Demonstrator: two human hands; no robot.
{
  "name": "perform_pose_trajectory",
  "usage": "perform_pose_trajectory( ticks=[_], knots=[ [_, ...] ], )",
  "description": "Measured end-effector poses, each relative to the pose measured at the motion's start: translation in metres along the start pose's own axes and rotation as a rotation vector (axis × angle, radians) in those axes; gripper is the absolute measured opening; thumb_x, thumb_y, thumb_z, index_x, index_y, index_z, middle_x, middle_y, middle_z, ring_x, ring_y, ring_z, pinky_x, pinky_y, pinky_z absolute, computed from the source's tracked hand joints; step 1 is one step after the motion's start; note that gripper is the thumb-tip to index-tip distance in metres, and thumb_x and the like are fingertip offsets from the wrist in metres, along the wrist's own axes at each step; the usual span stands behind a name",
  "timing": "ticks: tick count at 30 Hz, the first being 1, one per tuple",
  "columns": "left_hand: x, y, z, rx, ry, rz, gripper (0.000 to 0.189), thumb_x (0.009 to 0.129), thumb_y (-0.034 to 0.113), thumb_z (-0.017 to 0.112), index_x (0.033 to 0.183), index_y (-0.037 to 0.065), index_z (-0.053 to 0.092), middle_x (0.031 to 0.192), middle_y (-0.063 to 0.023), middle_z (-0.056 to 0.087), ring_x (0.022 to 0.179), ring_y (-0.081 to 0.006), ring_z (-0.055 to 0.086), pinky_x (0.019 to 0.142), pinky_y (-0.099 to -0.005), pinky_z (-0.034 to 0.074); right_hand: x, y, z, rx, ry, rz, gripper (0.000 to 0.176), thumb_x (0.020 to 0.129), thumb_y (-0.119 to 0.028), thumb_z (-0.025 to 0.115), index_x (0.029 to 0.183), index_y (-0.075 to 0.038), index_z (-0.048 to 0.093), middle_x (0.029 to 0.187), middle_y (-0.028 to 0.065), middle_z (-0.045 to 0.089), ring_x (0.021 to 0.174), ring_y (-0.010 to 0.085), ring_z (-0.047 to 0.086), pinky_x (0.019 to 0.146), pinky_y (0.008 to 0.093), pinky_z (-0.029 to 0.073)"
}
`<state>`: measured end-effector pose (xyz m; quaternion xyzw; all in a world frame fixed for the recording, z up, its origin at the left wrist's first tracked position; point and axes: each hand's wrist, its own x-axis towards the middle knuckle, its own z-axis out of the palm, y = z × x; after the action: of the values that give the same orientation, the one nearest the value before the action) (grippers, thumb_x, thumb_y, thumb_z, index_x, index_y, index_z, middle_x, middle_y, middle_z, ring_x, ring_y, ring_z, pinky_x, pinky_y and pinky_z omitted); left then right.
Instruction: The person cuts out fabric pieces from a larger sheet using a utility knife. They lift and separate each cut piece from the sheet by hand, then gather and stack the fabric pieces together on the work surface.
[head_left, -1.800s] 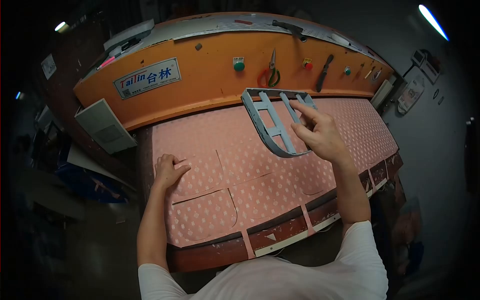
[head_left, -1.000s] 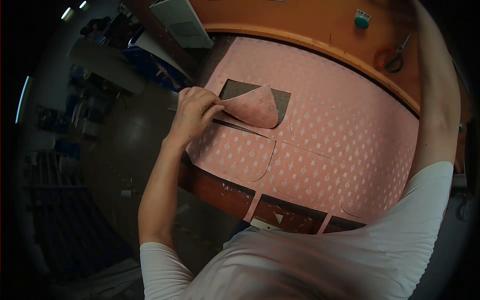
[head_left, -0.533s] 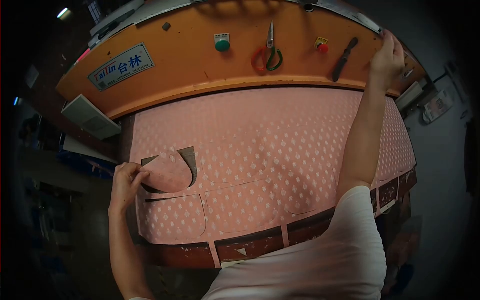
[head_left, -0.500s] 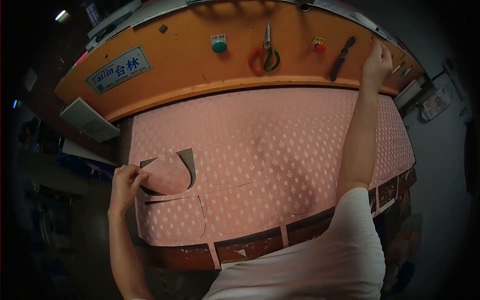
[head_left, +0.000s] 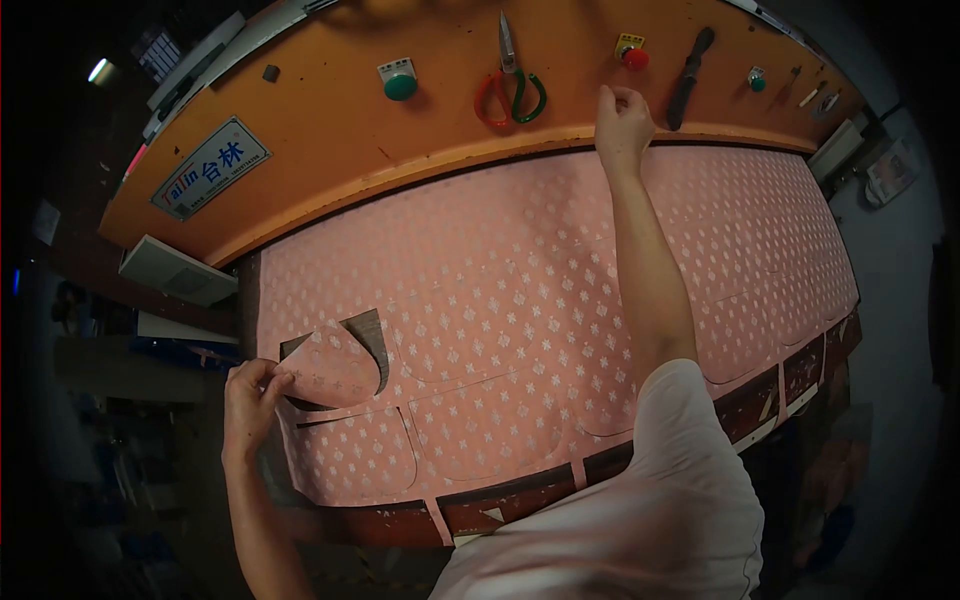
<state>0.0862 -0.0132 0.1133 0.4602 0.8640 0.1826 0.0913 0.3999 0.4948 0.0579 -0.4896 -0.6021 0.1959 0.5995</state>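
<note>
My left hand (head_left: 248, 405) pinches the edge of a cut fabric piece (head_left: 335, 370), pink with a pale printed pattern and rounded at one end. The piece is partly lifted and folded over, baring the dark surface in the cut-out under it. My right hand (head_left: 625, 128) is raised near the orange panel, below the red button (head_left: 635, 59), with its fingers curled in; nothing shows in them. Under both arms lies the wide pink patterned fabric (head_left: 500, 330), with several rounded cut lines.
On the orange panel (head_left: 330, 170) are scissors (head_left: 508, 80) with red and green handles, a black-handled knife (head_left: 690, 78), a green button (head_left: 400, 86) and a smaller green button (head_left: 757, 82). A white box (head_left: 180, 270) stands at the left end.
My right hand has moved left along the panel from its right end to below the red button. My left hand keeps its pinch on the fabric piece. The view has shifted slightly.
</note>
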Motion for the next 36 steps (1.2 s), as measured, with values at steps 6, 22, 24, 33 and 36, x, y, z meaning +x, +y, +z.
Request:
perform_pose_trajectory(
  ticks=[6,22,24,33,36],
  knots=[
    [-0.016,-0.006,-0.003,-0.013,0.047,0.005,0.014,0.082,0.008,0.078,0.089,-0.001,0.07,0.082,-0.0121,0.066,0.082,-0.0266,0.059,0.077,-0.0362,0.048,0.089,0.096,-0.019,-0.444,0.317,0.18,0.055,0.087,-0.031,0.064,0.128,0.004,0.054,0.139,0.0253,0.05,0.127,0.0403,0.051,0.11,0.0473,0.039],
    [0.024,0.004,-0.008,0.072,-0.263,0.042,0.044,0.084,0.02,0.078,0.118,-0.004,0.066,0.107,-0.021,0.071,0.099,-0.0326,0.07,0.087,-0.0387,0.053,0.108,0.183,-0.09,0.021,-0.473,0.277,0.05,0.096,-0.034,0.061,0.129,0.003,0.059,0.112,0.0165,0.069,0.102,0.0244,0.065,0.088,0.0372,0.052],
    [0.027,0.002,-0.008,0.109,-0.283,0.08,0.041,0.084,0.02,0.078,0.117,-0.003,0.066,0.103,-0.0198,0.072,0.095,-0.0311,0.069,0.085,-0.0385,0.053,0.059,0.16,-0.115,0.18,-0.55,0.324,0.046,0.098,-0.031,0.06,0.129,0.002,0.059,0.108,0.0143,0.071,0.097,0.0214,0.066,0.085,0.0353,0.052],
    [0.043,-0.01,-0.015,-0.002,-0.272,0.375,0.025,0.091,0.018,0.075,0.101,-0.002,0.065,0.084,-0.0095,0.068,0.078,-0.0133,0.062,0.074,-0.032,0.052,-0.225,-0.098,-0.191,0.217,-0.948,0.521,0.037,0.101,-0.017,0.052,0.133,0.002,0.059,0.083,0.0036,0.067,0.064,0.007,0.056,0.059,0.0226,0.045],
    [0.046,-0.015,-0.022,-0.042,-0.312,0.485,0.028,0.09,0.016,0.074,0.11,-0.002,0.067,0.095,-0.015,0.072,0.087,-0.0227,0.068,0.082,-0.033,0.054,-0.307,-0.139,-0.181,0.319,-1.079,0.649,0.038,0.102,-0.016,0.05,0.134,0.002,0.057,0.082,0.0049,0.068,0.07,0.0093,0.063,0.061,0.0234,0.049]
  ],
)
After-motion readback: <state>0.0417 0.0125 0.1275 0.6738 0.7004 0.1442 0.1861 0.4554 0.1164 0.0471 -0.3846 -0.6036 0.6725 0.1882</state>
